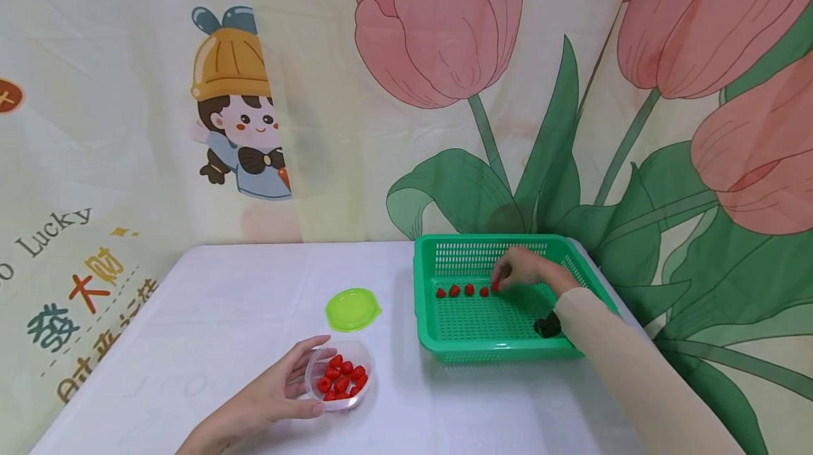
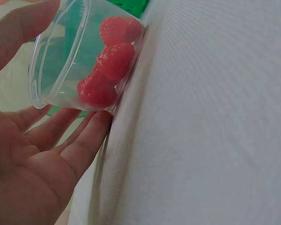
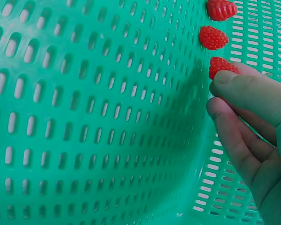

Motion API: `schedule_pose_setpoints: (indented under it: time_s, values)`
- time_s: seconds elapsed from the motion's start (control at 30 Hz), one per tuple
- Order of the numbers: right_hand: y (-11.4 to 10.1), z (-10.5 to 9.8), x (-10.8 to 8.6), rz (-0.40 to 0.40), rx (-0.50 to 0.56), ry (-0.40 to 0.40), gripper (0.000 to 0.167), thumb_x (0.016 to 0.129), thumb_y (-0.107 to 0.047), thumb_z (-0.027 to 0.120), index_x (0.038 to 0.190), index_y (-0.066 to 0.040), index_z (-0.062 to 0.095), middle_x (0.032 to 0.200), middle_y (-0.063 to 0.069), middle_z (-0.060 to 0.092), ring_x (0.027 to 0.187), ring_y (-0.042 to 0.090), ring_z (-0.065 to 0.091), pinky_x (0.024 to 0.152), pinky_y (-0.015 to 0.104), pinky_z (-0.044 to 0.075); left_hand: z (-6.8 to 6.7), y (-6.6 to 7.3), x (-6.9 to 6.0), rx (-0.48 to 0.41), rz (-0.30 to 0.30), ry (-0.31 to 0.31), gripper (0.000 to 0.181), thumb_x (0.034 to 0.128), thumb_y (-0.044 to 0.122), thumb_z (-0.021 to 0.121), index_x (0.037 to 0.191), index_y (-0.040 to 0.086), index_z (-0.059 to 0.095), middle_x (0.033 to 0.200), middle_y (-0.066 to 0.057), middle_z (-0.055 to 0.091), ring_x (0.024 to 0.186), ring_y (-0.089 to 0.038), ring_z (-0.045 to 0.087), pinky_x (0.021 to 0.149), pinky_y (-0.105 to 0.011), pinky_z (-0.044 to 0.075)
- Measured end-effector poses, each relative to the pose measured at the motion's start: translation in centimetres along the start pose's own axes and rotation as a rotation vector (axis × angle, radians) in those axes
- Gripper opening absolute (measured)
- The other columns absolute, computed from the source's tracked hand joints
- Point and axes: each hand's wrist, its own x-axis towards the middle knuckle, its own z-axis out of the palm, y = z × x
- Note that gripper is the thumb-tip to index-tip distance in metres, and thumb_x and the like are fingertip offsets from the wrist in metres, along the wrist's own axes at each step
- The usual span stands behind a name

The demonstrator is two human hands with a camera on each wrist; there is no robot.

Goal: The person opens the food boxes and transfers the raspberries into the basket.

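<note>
My left hand [image 1: 279, 388] curls its fingers and thumb around a clear round cup [image 1: 348, 405] standing on the table, with several red raspberries [image 1: 341, 384] inside. In the left wrist view the thumb and fingers lie on opposite sides of the cup [image 2: 61, 89]. Inside the green basket [image 1: 502, 354], my right hand [image 1: 522, 268] pinches a raspberry [image 3: 221, 67] between thumb and fingers at the end of a row. Other raspberries in that row [image 3: 214, 38] lie on the basket floor, near its back wall.
A lime-green lid [image 1: 352, 310] lies on the white table [image 1: 254, 293] behind the cup. The basket stands at the table's right side. A black object [image 1: 547, 326] shows at the right wrist. A printed curtain [image 1: 330, 123] hangs behind the table.
</note>
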Motion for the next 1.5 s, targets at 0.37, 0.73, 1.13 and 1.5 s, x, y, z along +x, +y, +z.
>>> schedule_pose_setpoints:
  time_s: [0.37, 0.73, 1.13, 1.5]
  values:
    - [0.0, 0.4, 0.1, 0.040, -0.004, -0.028, 0.014, 0.092, 0.000, 0.079, 0.104, -0.008, 0.081, 0.096, 0.000, 0.077, 0.088, 0.012, 0.069, 0.080, 0.034, 0.061, 0.1, -0.1, 0.0, -0.002, 0.006, -0.004, 0.092, 0.0932, 0.009, 0.081, 0.166, 0.017, 0.024, 0.168, -0.023, 0.031, 0.150, -0.016, 0.044, 0.109, -0.013, 0.043]
    - [-0.7, -0.5, -0.5, 0.016, -0.014, -0.049, 0.015, 0.093, -0.002, 0.078, 0.108, -0.006, 0.080, 0.103, 0.003, 0.077, 0.095, 0.014, 0.071, 0.086, 0.037, 0.061, 0.2, -0.2, 0.2, -0.006, 0.003, -0.011, 0.093, 0.0930, 0.009, 0.081, 0.166, 0.015, 0.024, 0.169, -0.024, 0.031, 0.150, -0.013, 0.044, 0.108, -0.012, 0.043]
    - [-5.4, -3.3, -1.8, -0.119, 0.004, 0.041, 0.021, 0.097, -0.010, 0.077, 0.118, -0.008, 0.079, 0.117, 0.011, 0.077, 0.102, 0.021, 0.074, 0.087, 0.036, 0.062, 0.2, -0.1, 0.0, 0.006, -0.003, 0.005, 0.094, 0.0924, 0.010, 0.082, 0.166, 0.016, 0.024, 0.167, -0.023, 0.033, 0.155, -0.049, 0.031, 0.107, -0.011, 0.043]
    - [-13.0, -2.3, -2.2, -0.341, 0.057, 0.082, 0.020, 0.095, -0.008, 0.079, 0.115, -0.010, 0.079, 0.109, -0.001, 0.078, 0.092, 0.012, 0.075, 0.084, 0.027, 0.061, 0.1, 0.1, 0.2, 0.002, -0.001, 0.002, 0.093, 0.0923, 0.011, 0.082, 0.165, 0.016, 0.025, 0.167, -0.022, 0.034, 0.156, -0.050, 0.028, 0.107, -0.011, 0.043]
